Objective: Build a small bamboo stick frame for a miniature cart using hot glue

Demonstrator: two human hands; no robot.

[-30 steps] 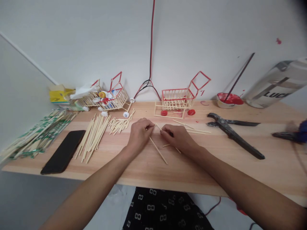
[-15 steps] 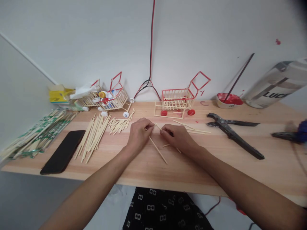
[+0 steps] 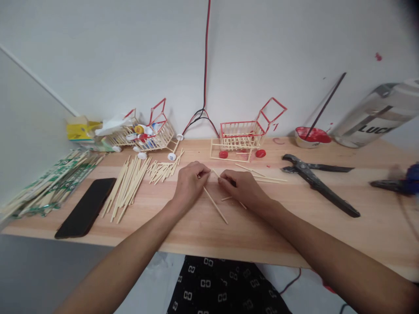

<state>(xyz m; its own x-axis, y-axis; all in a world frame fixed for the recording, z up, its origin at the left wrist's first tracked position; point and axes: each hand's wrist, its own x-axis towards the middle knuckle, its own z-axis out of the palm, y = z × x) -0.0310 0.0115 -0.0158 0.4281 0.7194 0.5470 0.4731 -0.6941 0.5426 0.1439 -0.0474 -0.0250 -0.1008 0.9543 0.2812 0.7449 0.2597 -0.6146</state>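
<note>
My left hand (image 3: 190, 182) rests on the wooden table (image 3: 203, 226) with its fingers pinched on thin bamboo sticks (image 3: 216, 205); one long stick runs out diagonally below it toward me. My right hand (image 3: 244, 187) is closed beside it, fingers curled on the same cluster of sticks, with short stick ends poking out underneath. The two hands nearly touch at their fingertips. Just behind them stands a small stick-built cart with red trim and red wheels (image 3: 244, 137).
A loose pile of sticks (image 3: 127, 185) and a black phone (image 3: 87, 207) lie left, with wrapped chopsticks (image 3: 49, 185) beyond. A second stick cart (image 3: 149, 133) holds bottle caps. Black pliers (image 3: 319, 183), a red paint dish (image 3: 312, 136) and a silver can (image 3: 376, 113) sit right.
</note>
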